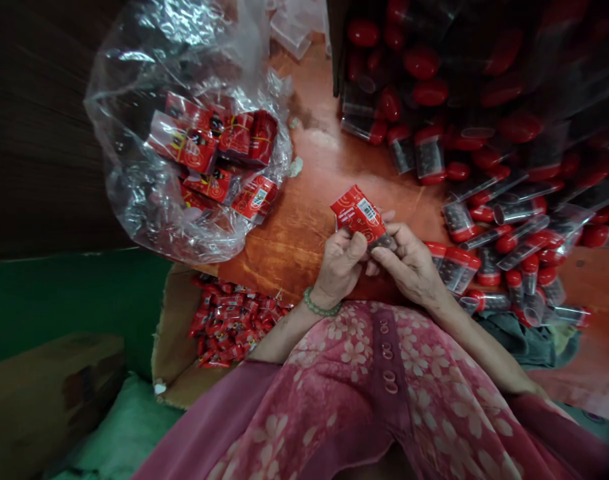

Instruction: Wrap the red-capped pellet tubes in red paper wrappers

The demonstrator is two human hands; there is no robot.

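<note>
We record the left hand [340,267] and the right hand [407,257] held close together just above the lap, both on one red printed sachet [357,213], its barcode turned upward. Each grip is closed. The left thumb and fingers pinch the sachet's lower part, while the right thumb and fingers close around its lower corner, where a dark narrow end [382,241] shows. We cannot tell from this view whether that end belongs to the sachet or sits inside it. Holding it with both hands, so near the body, probably steadies so small an item.

A green bead bracelet [320,303] circles the left wrist, and a pink floral garment [384,380] fills the lower middle of the view. The hands sit at the near edge of an orange-red table [304,230].

On the right of the table lies a loose heap of clear plastic tubes [429,155] with red caps and dark contents, just beside the right hand. Their scatter suggests they were tipped out for easy picking. At the upper left, a clear plastic bag [119,87] holds stacked red packets [192,137], apparently gathered to keep them together. At the lower left, a cardboard box [172,360] holds a pile of small red packets [232,327], just beyond the left forearm.
</note>
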